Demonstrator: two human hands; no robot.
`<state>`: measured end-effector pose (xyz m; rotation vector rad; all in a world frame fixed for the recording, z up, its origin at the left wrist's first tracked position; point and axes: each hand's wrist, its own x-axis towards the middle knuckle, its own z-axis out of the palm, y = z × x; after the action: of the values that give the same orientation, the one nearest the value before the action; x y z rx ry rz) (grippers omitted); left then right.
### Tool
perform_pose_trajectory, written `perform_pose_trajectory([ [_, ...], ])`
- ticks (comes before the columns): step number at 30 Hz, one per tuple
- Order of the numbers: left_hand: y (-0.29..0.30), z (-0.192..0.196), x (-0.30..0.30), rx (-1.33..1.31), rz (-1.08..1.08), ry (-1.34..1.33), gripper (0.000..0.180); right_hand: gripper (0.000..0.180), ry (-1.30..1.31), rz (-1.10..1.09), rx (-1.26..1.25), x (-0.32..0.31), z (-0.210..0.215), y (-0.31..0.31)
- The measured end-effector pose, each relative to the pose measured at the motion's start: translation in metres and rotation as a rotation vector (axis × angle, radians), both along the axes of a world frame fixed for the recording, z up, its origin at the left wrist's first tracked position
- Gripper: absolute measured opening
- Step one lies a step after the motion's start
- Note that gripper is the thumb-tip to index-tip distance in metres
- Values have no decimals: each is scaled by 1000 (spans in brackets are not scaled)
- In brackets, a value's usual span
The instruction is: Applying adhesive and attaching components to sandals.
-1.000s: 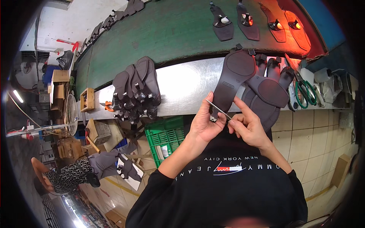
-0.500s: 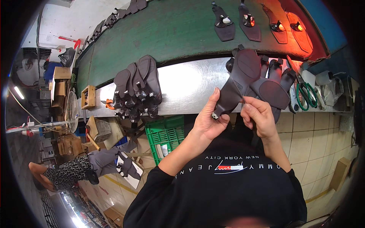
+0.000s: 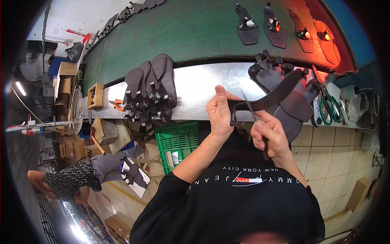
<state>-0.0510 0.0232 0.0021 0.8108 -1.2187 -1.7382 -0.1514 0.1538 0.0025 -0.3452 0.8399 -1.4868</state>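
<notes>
My left hand point(image 3: 220, 114) grips the end of a dark sandal point(image 3: 274, 95), its thumb raised. The sandal is turned edge-on, and its sole curves away to the right above my right hand. My right hand point(image 3: 271, 133) is closed round a thin, blade-like tool point(image 3: 250, 106), which slants up to the left beside the sandal. The tool's lower end sticks out darkly below the fingers. Beyond my right hand, several dark sandals point(image 3: 294, 106) lie overlapping on the steel ledge point(image 3: 197, 83).
A pile of sandals point(image 3: 151, 87) stands left on the ledge, near orange-handled pliers point(image 3: 118, 105). Green scissors point(image 3: 330, 110) lie at right. More sandals point(image 3: 277, 29) rest on the green belt point(image 3: 195, 36). A green crate point(image 3: 176, 142) sits below; a person point(image 3: 77, 177) works at lower left.
The sandal in my left hand has turned from showing its broad face to edge-on and come lower. My right hand has moved slightly down, and the thin tool now shows clearly. The view has shifted slightly.
</notes>
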Motion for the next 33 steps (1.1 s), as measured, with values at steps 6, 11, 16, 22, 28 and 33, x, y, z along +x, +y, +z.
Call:
perform_pose_trajectory([
  [6,-11,3,0,266,39,55,64,24,-53,-25,-43,-16,5,2],
  [11,-5,8,-4,348,-7,19,63,16,1074,-215,-138,3,4,-12],
  [16,-4,12,-6,352,-41,-32,61,14,1271,-276,-262,10,8,-15],
  [22,-14,4,-13,554,7,31,61,13,1358,-129,-410,24,8,-9],
  [28,-12,18,-16,918,-179,214,64,3,1314,-299,-160,2,15,-12],
  [33,-14,-20,-7,1008,-460,683,68,2,1357,-338,-154,8,11,-18],
])
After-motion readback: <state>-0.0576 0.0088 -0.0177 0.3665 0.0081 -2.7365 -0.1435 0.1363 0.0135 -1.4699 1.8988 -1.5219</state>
